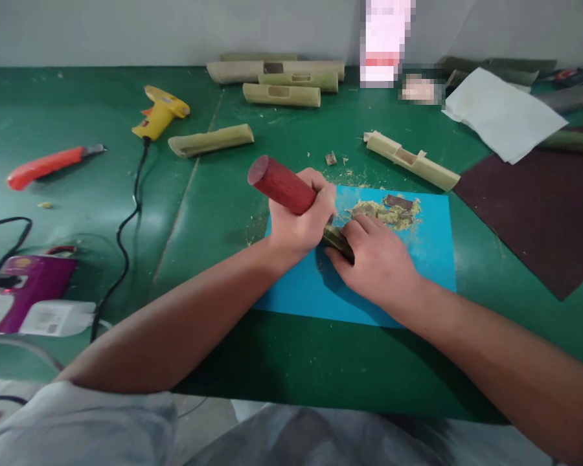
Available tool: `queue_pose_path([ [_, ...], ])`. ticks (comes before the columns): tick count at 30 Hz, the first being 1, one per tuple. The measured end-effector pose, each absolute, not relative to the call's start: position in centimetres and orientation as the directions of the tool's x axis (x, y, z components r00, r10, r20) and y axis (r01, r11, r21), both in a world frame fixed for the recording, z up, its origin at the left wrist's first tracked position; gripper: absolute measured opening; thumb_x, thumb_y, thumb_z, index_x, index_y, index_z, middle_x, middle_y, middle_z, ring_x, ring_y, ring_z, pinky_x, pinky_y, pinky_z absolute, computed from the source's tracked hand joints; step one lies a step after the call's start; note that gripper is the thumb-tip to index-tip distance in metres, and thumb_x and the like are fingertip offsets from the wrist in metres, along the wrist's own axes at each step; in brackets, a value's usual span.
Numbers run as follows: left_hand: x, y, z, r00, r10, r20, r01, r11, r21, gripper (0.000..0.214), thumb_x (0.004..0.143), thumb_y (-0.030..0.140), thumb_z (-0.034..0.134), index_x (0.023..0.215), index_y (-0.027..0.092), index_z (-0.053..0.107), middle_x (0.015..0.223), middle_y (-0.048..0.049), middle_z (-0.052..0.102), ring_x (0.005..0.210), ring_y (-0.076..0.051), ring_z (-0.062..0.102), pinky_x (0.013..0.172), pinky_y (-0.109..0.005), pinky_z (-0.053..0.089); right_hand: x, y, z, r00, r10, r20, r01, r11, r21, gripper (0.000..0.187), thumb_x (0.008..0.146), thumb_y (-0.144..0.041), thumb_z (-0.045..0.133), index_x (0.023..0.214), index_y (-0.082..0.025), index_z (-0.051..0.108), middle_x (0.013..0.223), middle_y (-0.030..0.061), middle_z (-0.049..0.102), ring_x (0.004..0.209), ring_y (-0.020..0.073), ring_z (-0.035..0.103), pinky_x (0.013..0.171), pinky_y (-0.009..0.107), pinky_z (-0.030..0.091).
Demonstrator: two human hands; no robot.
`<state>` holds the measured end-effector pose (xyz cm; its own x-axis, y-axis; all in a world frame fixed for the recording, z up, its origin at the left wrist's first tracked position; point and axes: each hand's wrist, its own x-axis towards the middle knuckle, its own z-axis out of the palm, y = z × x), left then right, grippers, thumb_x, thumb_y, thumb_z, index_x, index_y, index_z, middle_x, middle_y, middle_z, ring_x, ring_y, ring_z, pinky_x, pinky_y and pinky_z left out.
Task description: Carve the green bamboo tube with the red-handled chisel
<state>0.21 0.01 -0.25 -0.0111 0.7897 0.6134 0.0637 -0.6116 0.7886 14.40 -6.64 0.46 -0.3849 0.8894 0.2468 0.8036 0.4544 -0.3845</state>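
Observation:
My left hand (301,217) is wrapped round the thick red wooden handle (284,186) of a tool. The handle's butt points up and to the left; its working end is hidden behind my fingers. Close beside it, my right hand (379,259) grips a dark greenish bamboo piece (339,242), whose far end reaches toward my left fist. Both hands are over a bright blue sheet (430,259). Pale shavings and a brown bamboo chip (399,202) lie on the sheet, just beyond my right hand.
A notched bamboo tube (415,162) lies beyond the sheet; more bamboo tubes (282,96) lie by the wall. At left are a yellow glue gun (160,111) with a black cord, a red-handled cutter (48,166) and a purple power strip (34,285). White paper (502,113) overlaps a brown sheet (544,213).

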Motion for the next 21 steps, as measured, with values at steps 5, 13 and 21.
queue_pose_path([
  [5,-0.12,-0.09,-0.29,0.054,0.765,0.642,0.113,-0.643,0.757,0.04,0.094,0.033,0.069,0.059,0.02,0.054,0.057,0.0023,0.054,0.049,-0.008,0.049,0.049,-0.026,0.041,14.47,-6.65,0.1,-0.393,0.876,0.28,0.797,0.477,-0.371,0.014,0.095,-0.031,0.063,0.089,-0.018,0.064,0.091,0.0104,0.067,0.089,0.0264,0.06,0.074,0.038,0.043],
  [13,-0.05,-0.11,-0.41,0.045,0.792,0.609,0.076,-0.611,0.788,0.041,0.092,0.036,0.071,0.059,0.02,0.054,0.057,0.0021,0.053,0.049,-0.009,0.048,0.049,-0.027,0.04,14.46,-6.57,0.33,-0.388,0.889,0.244,0.8,0.456,-0.389,0.013,0.094,-0.031,0.062,0.09,-0.019,0.063,0.093,0.0102,0.066,0.09,0.0264,0.059,0.074,0.038,0.043],
  [21,0.14,0.11,0.02,0.057,0.8,0.598,0.093,-0.6,0.794,0.039,0.087,0.023,0.07,0.054,0.021,0.049,0.053,0.002,0.049,0.047,-0.011,0.043,0.046,-0.031,0.032,14.17,-6.89,0.62,-0.406,0.889,0.211,0.797,0.458,-0.394,0.015,0.096,-0.031,0.062,0.092,-0.017,0.066,0.095,0.0116,0.067,0.092,0.0268,0.06,0.075,0.038,0.044],
])
